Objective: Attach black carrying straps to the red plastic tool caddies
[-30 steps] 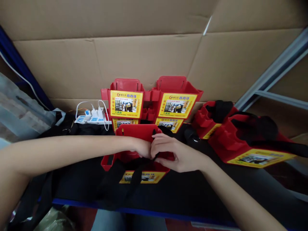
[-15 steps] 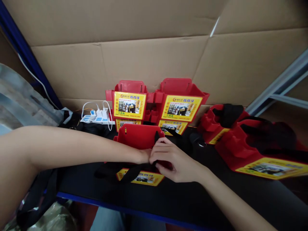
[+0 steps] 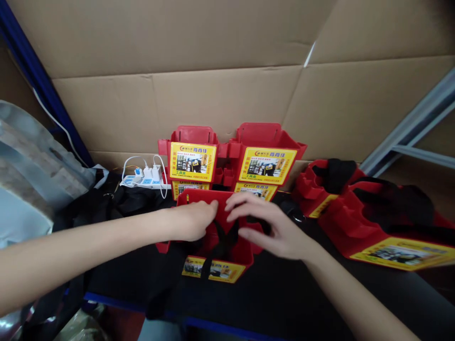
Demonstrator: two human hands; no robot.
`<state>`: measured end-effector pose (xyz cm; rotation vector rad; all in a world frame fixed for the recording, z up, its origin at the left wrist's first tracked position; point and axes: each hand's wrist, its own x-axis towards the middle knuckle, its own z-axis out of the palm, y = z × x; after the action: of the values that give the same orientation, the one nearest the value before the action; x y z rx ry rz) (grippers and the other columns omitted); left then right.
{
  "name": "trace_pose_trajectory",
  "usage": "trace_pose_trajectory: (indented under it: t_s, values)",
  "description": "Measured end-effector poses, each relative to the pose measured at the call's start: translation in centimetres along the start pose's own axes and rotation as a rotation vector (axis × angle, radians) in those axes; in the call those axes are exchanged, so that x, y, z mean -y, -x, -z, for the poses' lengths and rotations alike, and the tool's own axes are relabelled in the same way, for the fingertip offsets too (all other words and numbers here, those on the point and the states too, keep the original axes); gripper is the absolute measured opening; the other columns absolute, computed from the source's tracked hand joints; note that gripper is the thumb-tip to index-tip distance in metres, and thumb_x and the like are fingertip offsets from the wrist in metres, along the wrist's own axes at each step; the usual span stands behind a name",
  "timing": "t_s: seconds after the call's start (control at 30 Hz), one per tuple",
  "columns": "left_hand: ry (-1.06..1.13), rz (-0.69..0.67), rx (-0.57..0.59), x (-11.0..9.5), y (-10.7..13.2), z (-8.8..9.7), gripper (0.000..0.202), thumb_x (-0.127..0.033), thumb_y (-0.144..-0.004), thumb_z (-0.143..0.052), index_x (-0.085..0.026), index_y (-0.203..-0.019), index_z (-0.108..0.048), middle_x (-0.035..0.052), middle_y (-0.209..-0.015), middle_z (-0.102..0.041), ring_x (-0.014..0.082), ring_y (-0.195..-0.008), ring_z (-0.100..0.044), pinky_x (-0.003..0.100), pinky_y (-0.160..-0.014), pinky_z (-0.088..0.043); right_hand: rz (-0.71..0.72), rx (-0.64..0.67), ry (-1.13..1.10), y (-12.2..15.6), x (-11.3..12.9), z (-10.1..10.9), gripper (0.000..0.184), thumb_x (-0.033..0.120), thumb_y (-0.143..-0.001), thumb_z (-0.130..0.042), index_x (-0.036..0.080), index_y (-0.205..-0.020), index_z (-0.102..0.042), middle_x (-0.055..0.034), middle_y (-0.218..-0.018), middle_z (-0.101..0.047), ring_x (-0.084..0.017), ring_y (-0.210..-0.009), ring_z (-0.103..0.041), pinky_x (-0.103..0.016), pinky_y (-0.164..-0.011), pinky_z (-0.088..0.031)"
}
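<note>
A red plastic tool box [image 3: 241, 258] with a yellow picture label stands in front of me on the black tabletop. A black webbing strap [image 3: 222, 248] lies inside it and hangs over its front wall across the label. My left hand [image 3: 192, 221] is above the box's left side, fingers curled in and thumb towards the back wall; whatever it grips is hidden. Black webbing also shows beneath that hand. Over the right side, my right hand [image 3: 272, 225] is open, its fingers and thumb apart and nothing between them. A slot shows at the back wall's left.
Two stacks of red boxes, left [image 3: 194, 161] and right [image 3: 268, 166], stand behind. More red boxes with black straps [image 3: 387, 227] are at the right. A white power strip [image 3: 142, 180] with plugs sits back left, near a plastic bag [image 3: 39, 166]. Cardboard [image 3: 213, 99] walls the back.
My hands, together at the right of the box, have come apart. The left moved up and left; the right let go and opened. The box has shifted slightly right and down in view.
</note>
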<state>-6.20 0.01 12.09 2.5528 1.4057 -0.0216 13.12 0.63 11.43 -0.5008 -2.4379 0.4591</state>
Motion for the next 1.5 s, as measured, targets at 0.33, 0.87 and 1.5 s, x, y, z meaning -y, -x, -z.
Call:
trace_pose_trajectory:
  t_s: [0.33,0.87,1.5]
  values:
    - [-0.294,0.465,-0.301,2.3,3.7,1.1,0.044,-0.033,-0.089,-0.019,-0.012,-0.089,-0.058,0.0153,-0.084,-0.063,0.0275,-0.076,-0.063,0.036,-0.063,-0.047,-0.304,0.128,0.105,-5.3,-3.3,-1.2,0.028,0.025,-0.084,-0.047,0.022,-0.107,-0.062,-0.0042,-0.107,-0.064,-0.019,-0.096,-0.06,-0.031,-0.084,-0.046]
    - [-0.276,0.318,-0.116,3.1,3.7,1.0,0.039,-0.032,-0.083,-0.03,-0.012,-0.081,-0.063,0.0138,-0.077,-0.064,0.0247,-0.071,-0.062,0.034,-0.063,-0.047,-0.584,0.148,-0.247,-5.6,-3.0,-1.0,0.033,0.039,-0.085,-0.044,0.021,-0.107,-0.062,-0.0034,-0.1,-0.066,-0.016,-0.081,-0.061,-0.025,-0.061,-0.049]
    - [-0.284,0.354,-0.104,3.6,3.0,1.0,0.037,-0.032,-0.083,-0.03,-0.014,-0.078,-0.062,0.0125,-0.078,-0.064,0.0264,-0.073,-0.063,0.035,-0.062,-0.047,-0.525,0.1,-0.606,-6.3,-6.4,-3.7,0.037,0.015,-0.074,-0.056,0.019,-0.11,-0.061,-0.0045,-0.1,-0.066,-0.015,-0.088,-0.06,-0.029,-0.079,-0.049]
